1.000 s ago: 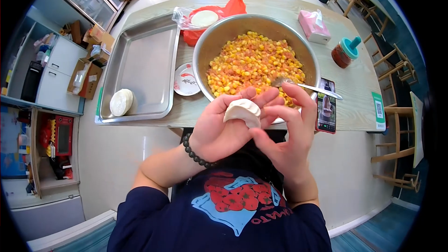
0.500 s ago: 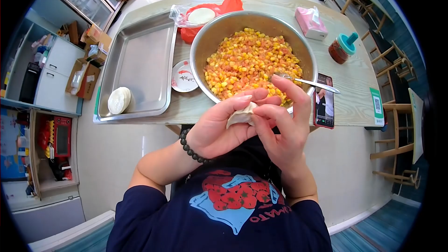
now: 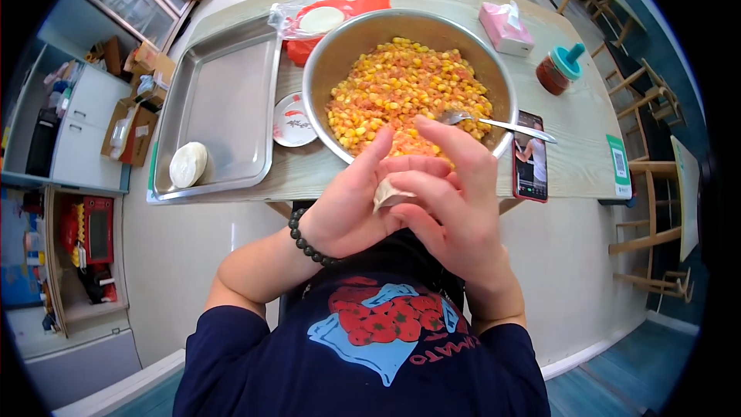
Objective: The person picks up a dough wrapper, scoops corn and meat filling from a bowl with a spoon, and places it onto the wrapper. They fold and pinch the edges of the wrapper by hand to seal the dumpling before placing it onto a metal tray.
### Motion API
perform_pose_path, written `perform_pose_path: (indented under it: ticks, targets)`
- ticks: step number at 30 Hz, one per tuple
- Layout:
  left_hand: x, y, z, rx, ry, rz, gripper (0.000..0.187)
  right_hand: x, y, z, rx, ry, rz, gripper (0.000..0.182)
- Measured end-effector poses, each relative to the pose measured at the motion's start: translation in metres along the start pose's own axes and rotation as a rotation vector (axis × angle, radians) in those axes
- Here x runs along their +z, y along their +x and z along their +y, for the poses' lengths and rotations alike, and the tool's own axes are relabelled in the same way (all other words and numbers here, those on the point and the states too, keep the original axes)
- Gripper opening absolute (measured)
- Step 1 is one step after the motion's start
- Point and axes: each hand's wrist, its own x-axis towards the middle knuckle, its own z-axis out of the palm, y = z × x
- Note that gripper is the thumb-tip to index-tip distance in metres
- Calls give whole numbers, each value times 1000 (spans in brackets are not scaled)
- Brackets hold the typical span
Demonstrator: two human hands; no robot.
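Note:
A folded, pale dumpling (image 3: 390,196) lies in the cupped palm of my left hand (image 3: 343,205), whose thumb is raised beside it. My right hand (image 3: 467,197) pinches the dumpling's right edge between thumb and fingers, partly hiding it. Just beyond both hands stands a large steel bowl (image 3: 315,100) of corn kernels mixed with pinkish minced filling (image 3: 409,93). A metal spoon (image 3: 513,128) rests in the filling, its handle over the bowl's right rim. A stack of round dumpling wrappers (image 3: 188,165) sits in the near left corner of a steel tray (image 3: 224,100).
Between tray and bowl is a small patterned plate (image 3: 293,121). Behind them a red plastic bag (image 3: 370,0) holds more white wrappers (image 3: 321,20). Right of the bowl are a phone (image 3: 530,162), a pink tissue box (image 3: 505,29) and a jar with a teal lid (image 3: 559,71).
My right fingers have shifted along the dumpling's edge, and my left thumb has lifted away from it. The camera view has moved slightly. The dumpling stays in my hands.

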Motion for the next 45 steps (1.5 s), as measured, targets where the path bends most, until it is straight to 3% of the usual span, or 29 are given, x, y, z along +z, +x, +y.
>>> perform_pose_path:
  ticks: [1,4,8,10,11,14,16,19,22,23,28,30,32,34,35,37,40,42,45]
  targets:
    - [-5,1,0,-34,-49,-106,65,-1,4,2,-80,-98,-19,25]
    - [4,-1,-3,-42,-37,-56,68,-4,-3,7,-177,-197,-12,21]
    - [4,-3,-5,-53,-64,56,66,-7,-3,-7,-93,-149,24,17]
    - [-4,-2,-5,-57,-124,-226,64,-4,-7,-7,-174,-115,34,14]
    - [-5,-7,-9,-30,-52,-72,63,-3,-9,-6,-165,-126,42,14]
    - [-3,-7,-11,-18,-88,-70,62,-3,-12,-1,-220,-174,34,14]
    - [3,-7,-12,-1,-71,-53,59,-3,-15,0,-238,-251,28,26]
    - [6,-6,-12,5,-154,-148,62,-1,-13,-5,-203,-152,115,26]
    - [13,-10,-10,-7,-177,-194,75,-10,-13,-11,-47,-214,108,36]
    - [18,-12,-9,41,-131,-165,76,-12,-15,-10,-14,-216,73,48]
    - [22,-18,-12,178,-81,-110,98,-7,-17,-2,-19,-311,72,57]
    - [11,-32,-10,192,0,-124,91,-6,-14,1,-51,-358,112,59]
    - [0,-46,5,240,84,-120,85,-14,-10,-5,1,-162,-6,57]
    - [-9,-67,28,122,327,111,68,-21,-8,-3,-59,-90,-8,57]
    - [-17,-72,42,171,164,118,57,-22,-9,0,-96,-82,2,52]
    - [-41,-77,83,321,371,203,47,-25,-15,9,-127,-100,29,43]
    - [-91,-62,164,445,670,427,34,-36,-30,17,-38,-174,79,36]
    - [-146,-38,220,450,939,610,29,-39,-39,20,-8,-171,215,31]
    - [-222,9,287,440,1090,838,27,-41,-48,21,16,-202,389,27]
